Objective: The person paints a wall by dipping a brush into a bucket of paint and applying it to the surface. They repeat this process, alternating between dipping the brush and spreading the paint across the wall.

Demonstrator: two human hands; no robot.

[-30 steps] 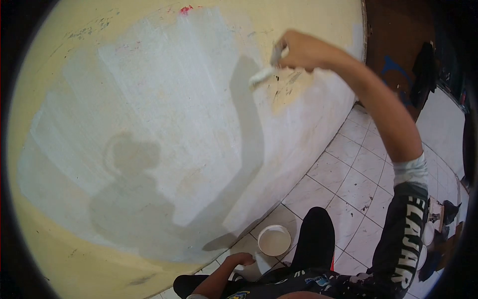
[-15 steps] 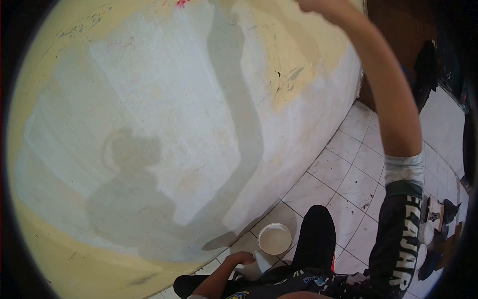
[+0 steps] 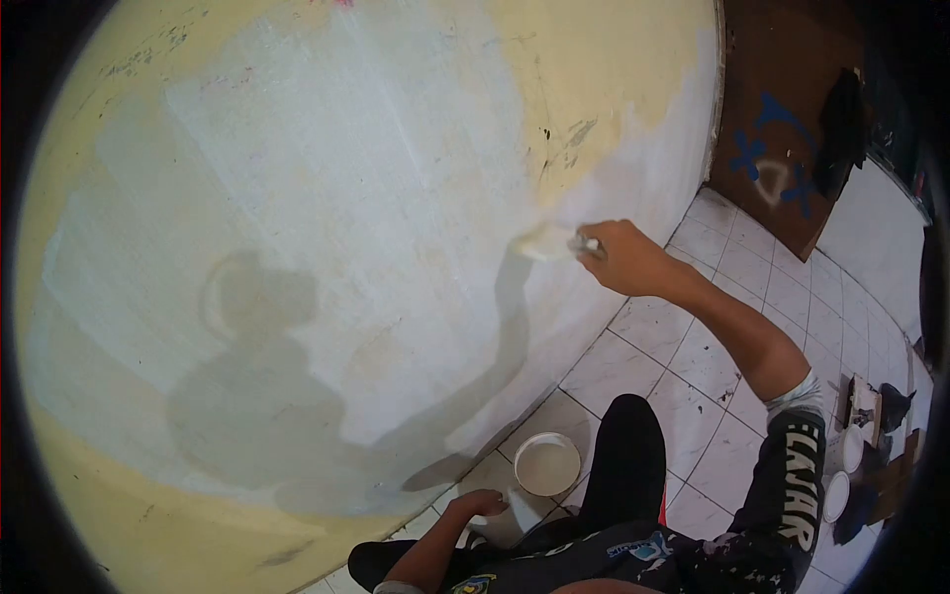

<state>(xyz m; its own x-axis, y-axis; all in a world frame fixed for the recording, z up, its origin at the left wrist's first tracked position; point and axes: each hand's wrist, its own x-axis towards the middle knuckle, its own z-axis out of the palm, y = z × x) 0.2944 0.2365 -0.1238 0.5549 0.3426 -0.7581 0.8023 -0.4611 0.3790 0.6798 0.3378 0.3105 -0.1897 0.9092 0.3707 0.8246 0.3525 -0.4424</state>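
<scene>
My right hand [image 3: 628, 259] is closed round the handle of a paint brush [image 3: 547, 243]; its pale bristles are against or just off the wall, slightly blurred. White paint covers much of the yellow wall [image 3: 327, 198]. Low by my left leg, my left hand [image 3: 485, 503] rests beside a tub of white paint [image 3: 546, 465], apart from it. Its fingers look loosely curled, and whether they hold anything is too small to tell.
Marbled tiles [image 3: 683, 346] form the floor. A brown door [image 3: 782, 129] with blue marks stands at the upper right. White containers [image 3: 844, 448] and dark items lie at the far right. My bent knee [image 3: 629, 445] is beside the tub.
My right hand has come down from the top edge of the view to mid-wall, bringing the brush into sight. My left hand has barely moved.
</scene>
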